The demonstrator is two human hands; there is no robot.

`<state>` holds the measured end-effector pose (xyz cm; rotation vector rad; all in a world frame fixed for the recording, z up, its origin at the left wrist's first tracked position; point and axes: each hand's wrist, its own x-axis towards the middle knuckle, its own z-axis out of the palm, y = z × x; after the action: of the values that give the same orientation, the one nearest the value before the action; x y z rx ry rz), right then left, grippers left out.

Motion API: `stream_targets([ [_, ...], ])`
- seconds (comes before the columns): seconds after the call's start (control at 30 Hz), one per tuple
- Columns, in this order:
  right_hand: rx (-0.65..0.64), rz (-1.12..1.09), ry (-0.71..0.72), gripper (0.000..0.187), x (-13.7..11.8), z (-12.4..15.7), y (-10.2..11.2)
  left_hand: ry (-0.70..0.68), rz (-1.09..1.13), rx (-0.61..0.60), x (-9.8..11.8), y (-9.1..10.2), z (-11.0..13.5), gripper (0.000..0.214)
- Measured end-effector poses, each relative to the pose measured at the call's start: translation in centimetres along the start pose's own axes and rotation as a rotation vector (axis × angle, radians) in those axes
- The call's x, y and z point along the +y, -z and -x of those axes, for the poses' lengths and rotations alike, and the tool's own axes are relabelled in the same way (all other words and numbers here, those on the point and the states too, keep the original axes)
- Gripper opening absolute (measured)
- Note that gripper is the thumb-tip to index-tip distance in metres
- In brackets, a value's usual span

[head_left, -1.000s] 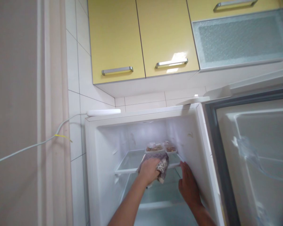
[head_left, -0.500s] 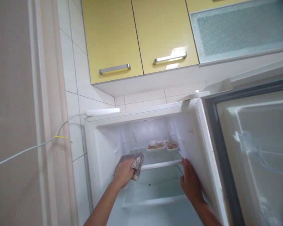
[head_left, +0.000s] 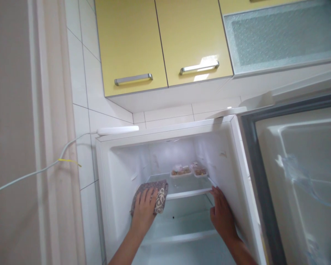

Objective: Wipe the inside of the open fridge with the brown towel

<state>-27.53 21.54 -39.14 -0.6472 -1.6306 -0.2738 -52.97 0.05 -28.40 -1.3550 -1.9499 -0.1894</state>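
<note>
- A patterned cloth point(head_left: 162, 197) lay bunched over the left end of the upper shelf's front edge, inside an open fridge point(head_left: 165, 129).
- The person's left hand point(head_left: 143, 209) pressed down on it from above, fingers stretched forward and slightly spread; the thumb could not be made out.
- The shelf point(head_left: 189, 193), with a pale front rim, ran from the cloth across to the other hand.
- At the rim's right end, the person's right hand point(head_left: 222, 211) reached in beside the fridge wall, fingers close together and fingertips at the corner; whether they pinched the rim could not be told.
- Toward the back of the same shelf sat two food trays, the left tray point(head_left: 181, 170) just beside the right tray point(head_left: 200, 170), well apart from the cloth.
- Below, a small dark spot point(head_left: 173, 217) showed between the two arms.
- The door point(head_left: 314, 154) stood swung wide at right, clear plastic point(head_left: 295, 171) on its inner side.
- Yellow cabinets point(head_left: 132, 44) with metal handles hung overhead, next to a frosted glass panel point(head_left: 284, 40).
- At left, a pale cord point(head_left: 30, 176) with a yellow tie point(head_left: 70, 161) crossed in front of white tiles point(head_left: 82, 147).
</note>
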Motion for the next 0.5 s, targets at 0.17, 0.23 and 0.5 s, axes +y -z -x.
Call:
stream_targets([
  [0.17,-0.004,-0.006,0.003,0.065,0.1,0.1,-0.1,0.015,0.112,-0.070,-0.3,1.2,-1.9,0.062],
  [0.23,-0.002,-0.011,-0.003,0.063,0.1,0.1,-0.1,-0.016,0.201,-0.138,-0.7,2.2,-2.8,0.061],
  [0.5,0.004,-0.023,-0.010,0.059,-0.1,-0.3,0.3,-0.106,0.294,-0.282,-1.5,3.7,-4.7,0.068],
])
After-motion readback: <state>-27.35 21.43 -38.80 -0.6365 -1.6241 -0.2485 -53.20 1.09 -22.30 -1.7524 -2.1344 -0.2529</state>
